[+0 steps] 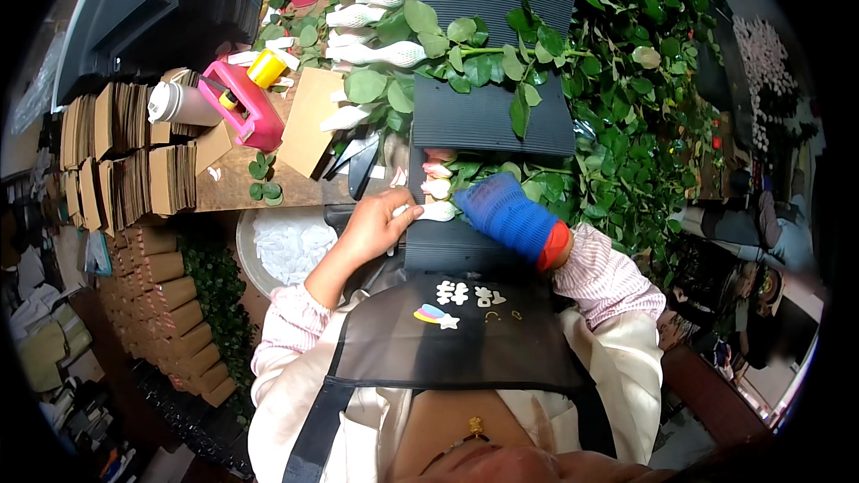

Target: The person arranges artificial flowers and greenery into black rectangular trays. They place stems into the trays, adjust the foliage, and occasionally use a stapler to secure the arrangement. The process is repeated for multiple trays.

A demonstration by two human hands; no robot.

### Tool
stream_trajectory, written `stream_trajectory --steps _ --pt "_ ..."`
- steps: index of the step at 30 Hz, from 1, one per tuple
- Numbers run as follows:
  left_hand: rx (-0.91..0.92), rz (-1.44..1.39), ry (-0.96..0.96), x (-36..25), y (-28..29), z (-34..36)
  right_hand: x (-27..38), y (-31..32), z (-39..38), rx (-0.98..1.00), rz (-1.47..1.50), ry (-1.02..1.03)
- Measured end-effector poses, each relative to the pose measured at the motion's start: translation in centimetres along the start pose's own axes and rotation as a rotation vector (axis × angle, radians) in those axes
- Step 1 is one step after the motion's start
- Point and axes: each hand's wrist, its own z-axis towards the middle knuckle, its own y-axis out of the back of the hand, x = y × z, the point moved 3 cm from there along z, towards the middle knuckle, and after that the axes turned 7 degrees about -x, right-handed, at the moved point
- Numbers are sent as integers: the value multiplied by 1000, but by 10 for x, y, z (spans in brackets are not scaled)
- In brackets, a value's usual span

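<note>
My bare left hand (pixel 380 225) pinches the end of a white foam mesh sleeve (pixel 438 211), which covers a flower head. My right hand (pixel 508 215), in a blue knitted glove with a red cuff, is closed just below that head, where the rose's stem would be; its fingertips are partly hidden. Two pale pink roses (pixel 437 188) without sleeves lie just beyond, side by side. Under the hands is a black corrugated board (pixel 452 246). Scissors with black handles (pixel 360 168) lie beyond my left hand.
A round bowl (pixel 245 250) of white mesh sleeves stands left of my left hand. Sleeved roses (pixel 376 55) line the far side, beside ridged black boards (pixel 492 112). Leafy stems (pixel 635 80) heap up at right. A pink container (pixel 242 107) and cardboard stacks (pixel 98 156) are at left.
</note>
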Motion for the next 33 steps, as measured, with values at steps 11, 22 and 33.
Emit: stream_trajectory --steps 11,22,33 --pt "-299 1074 -171 15 95 -86 5 4 -1 -307 62 215" --pt "-60 37 -189 28 -31 37 -15 33 -23 -180 195 -46" --pt "-58 -66 -95 22 -23 51 -18 28 -12 -232 127 39"
